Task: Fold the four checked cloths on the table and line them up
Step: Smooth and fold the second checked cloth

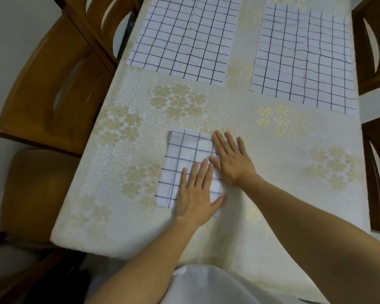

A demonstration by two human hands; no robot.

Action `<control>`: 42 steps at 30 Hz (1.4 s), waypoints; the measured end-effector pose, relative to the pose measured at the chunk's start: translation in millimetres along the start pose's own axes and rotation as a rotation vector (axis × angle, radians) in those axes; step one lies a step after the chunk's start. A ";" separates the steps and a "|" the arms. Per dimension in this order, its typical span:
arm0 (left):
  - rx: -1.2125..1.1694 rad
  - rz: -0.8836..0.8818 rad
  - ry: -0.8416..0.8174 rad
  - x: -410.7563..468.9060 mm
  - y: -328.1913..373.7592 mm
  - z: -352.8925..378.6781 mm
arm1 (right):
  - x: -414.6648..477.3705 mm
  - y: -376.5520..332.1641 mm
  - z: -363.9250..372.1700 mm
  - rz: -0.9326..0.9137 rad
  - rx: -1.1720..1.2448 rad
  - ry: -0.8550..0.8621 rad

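Observation:
A folded white cloth with a dark check (180,159) lies near the table's front edge, a narrow upright rectangle. My left hand (196,194) lies flat on its lower right part, fingers straight. My right hand (230,157) presses flat along its right edge, half on the cloth and half on the tablecloth. Two more checked cloths lie spread flat farther back: one at the back left (184,38), one at the back right (305,55). I see only three checked cloths.
The table wears a cream tablecloth with pale gold flowers (283,172). Wooden chairs stand along the left side (53,84) and the right side (377,167). A cushioned seat (33,194) is at the near left.

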State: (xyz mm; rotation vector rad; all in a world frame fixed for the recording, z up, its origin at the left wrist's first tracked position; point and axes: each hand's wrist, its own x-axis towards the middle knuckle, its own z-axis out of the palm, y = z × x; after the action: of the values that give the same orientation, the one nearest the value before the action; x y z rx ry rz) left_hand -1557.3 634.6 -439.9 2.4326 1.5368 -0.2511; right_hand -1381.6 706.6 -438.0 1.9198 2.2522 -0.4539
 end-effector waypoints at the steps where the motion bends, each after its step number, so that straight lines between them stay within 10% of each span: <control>1: -0.005 0.010 -0.023 -1.1 -0.2 -1.7 | 1.3 1.4 -1.1 0.006 -0.010 -0.010; 5: -0.084 0.052 -0.043 -7.7 -3.9 -7.6 | 11.6 2.8 -10.1 0.078 0.000 -0.049; 12: -0.416 -0.037 0.440 30.6 -44.0 -39.3 | 2.6 -36.8 -23.9 0.102 0.232 0.351; 18: -0.291 0.098 0.054 112.8 -67.9 -94.0 | -6.7 -28.4 -31.2 0.697 0.693 0.181; 28: -0.345 0.090 -0.430 165.3 -53.9 -116.8 | -8.8 -7.3 -35.5 0.593 0.792 0.101; 35: -0.644 0.085 -0.423 156.0 -73.5 -122.8 | -14.5 21.1 -44.6 0.527 0.854 0.245; 42: -1.130 -0.285 -0.128 105.5 -81.1 -84.8 | -16.5 34.9 -43.9 0.440 0.766 0.046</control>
State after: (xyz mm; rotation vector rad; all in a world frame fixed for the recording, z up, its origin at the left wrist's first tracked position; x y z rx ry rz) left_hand -1584.5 784.2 -398.1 1.2968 1.3853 0.3337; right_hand -1340.9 710.0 -396.2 2.6852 1.7038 -1.3446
